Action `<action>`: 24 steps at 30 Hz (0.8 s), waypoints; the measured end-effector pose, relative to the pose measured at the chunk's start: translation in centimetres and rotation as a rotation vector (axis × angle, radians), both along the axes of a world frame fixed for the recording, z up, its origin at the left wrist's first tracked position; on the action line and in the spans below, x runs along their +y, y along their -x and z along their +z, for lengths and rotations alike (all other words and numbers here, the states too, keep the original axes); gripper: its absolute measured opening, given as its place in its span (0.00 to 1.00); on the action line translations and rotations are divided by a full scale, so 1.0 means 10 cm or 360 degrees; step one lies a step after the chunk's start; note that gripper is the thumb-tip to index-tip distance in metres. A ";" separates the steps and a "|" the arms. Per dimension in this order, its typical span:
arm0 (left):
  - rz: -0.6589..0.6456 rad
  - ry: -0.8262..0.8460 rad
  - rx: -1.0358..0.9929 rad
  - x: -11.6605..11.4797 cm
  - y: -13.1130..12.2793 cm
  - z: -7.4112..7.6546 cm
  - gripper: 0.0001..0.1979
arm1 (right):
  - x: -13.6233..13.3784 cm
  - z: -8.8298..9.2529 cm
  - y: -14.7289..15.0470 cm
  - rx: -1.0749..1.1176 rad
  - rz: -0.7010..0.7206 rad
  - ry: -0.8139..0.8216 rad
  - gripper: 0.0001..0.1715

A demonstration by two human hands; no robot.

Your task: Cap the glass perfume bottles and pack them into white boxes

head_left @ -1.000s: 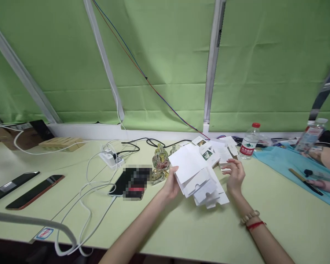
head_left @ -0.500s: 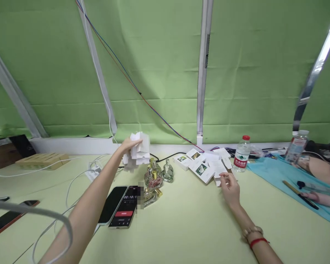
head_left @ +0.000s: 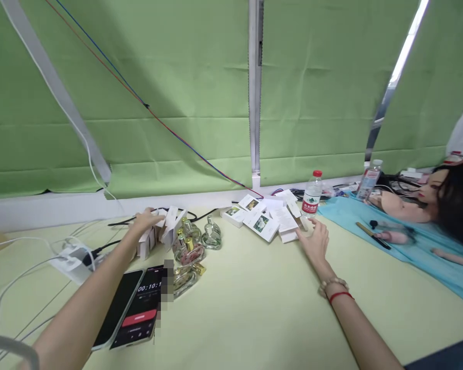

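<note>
White cartons [head_left: 167,230], held aloft before, now rest on the table [head_left: 254,308] by the perfume bottles [head_left: 195,246], left hand [head_left: 146,221] clasping them; right hand [head_left: 314,241] lies open at the printed boxes [head_left: 262,223].

White cards [head_left: 160,234]; pale-green table [head_left: 254,303]; red-capped bottle [head_left: 312,195].

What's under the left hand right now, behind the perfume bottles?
The left hand lies on a bunch of white flat cartons, propped on the table just behind the perfume bottles. The palm and the cartons hide whatever lies beneath them.
</note>
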State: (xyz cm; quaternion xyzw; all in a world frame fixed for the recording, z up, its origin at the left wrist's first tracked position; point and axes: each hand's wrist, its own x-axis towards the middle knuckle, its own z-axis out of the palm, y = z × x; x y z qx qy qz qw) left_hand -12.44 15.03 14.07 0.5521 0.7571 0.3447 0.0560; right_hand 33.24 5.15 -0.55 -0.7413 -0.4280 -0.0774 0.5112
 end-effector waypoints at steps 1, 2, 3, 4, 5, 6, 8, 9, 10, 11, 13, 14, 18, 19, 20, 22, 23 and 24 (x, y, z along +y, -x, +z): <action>0.0014 -0.0018 0.0005 0.02 -0.05 0.06 0.21 | 0.01 -0.02 -0.02 0.0033 -0.0022 0.0030 0.36; 0.0041 -0.0048 0.0016 0.02 -0.10 0.13 0.21 | 0.02 -0.03 -0.03 0.0063 -0.0007 0.0062 0.41; 0.0062 -0.0085 0.0031 0.02 -0.18 0.20 0.22 | 0.02 -0.05 -0.03 0.0078 0.0039 0.0093 0.44; 0.0069 -0.0127 0.0046 -0.01 -0.27 0.27 0.22 | 0.03 -0.07 -0.02 0.0079 0.0097 0.0123 0.47; 0.0063 -0.0226 0.0071 -0.04 -0.37 0.33 0.21 | 0.03 -0.08 0.00 0.0074 0.0154 0.0152 0.49; -0.0051 -0.0323 0.0121 -0.09 -0.49 0.37 0.19 | 0.03 -0.10 0.02 0.0073 0.0199 0.0175 0.50; -0.0325 -0.0427 0.0241 -0.18 -0.74 0.42 0.17 | 0.03 -0.13 0.06 0.0102 0.0250 0.0200 0.51; -0.0442 -0.0456 0.0333 -0.22 -0.87 0.42 0.17 | 0.03 -0.14 0.08 0.0130 0.0264 0.0207 0.51; -0.0539 -0.0446 0.0442 -0.23 -1.00 0.41 0.16 | 0.04 -0.15 0.10 0.0161 0.0271 0.0209 0.50; -0.0620 -0.0415 0.0567 -0.23 -1.12 0.39 0.15 | 0.05 -0.15 0.11 0.0188 0.0269 0.0204 0.49; -0.0773 -0.0199 0.0811 -0.15 -1.34 0.30 0.16 | 0.09 -0.16 0.14 0.0222 0.0205 0.0153 0.45; -0.0811 -0.0017 0.0931 -0.08 -1.44 0.24 0.17 | 0.11 -0.16 0.16 0.0222 0.0143 0.0103 0.43; -0.0813 0.0290 0.1061 0.30 -1.71 -0.09 0.19 | 0.19 -0.16 0.26 -0.0061 0.0028 -0.0155 0.34; -0.0792 0.0362 0.1089 0.40 -1.75 -0.18 0.19 | 0.20 -0.15 0.30 -0.0176 0.0072 -0.0196 0.32; -0.0766 0.0433 0.1114 0.49 -1.78 -0.25 0.19 | 0.21 -0.15 0.33 -0.0279 0.0133 -0.0224 0.29; -0.0738 0.0559 0.1147 0.66 -1.80 -0.39 0.18 | 0.22 -0.14 0.38 -0.0398 0.0247 -0.0244 0.24; -0.0736 0.0614 0.1160 0.73 -1.81 -0.45 0.18 | 0.22 -0.13 0.39 -0.0413 0.0282 -0.0245 0.22; -0.0739 0.0663 0.1170 0.80 -1.81 -0.49 0.18 | 0.22 -0.13 0.40 -0.0405 0.0299 -0.0245 0.21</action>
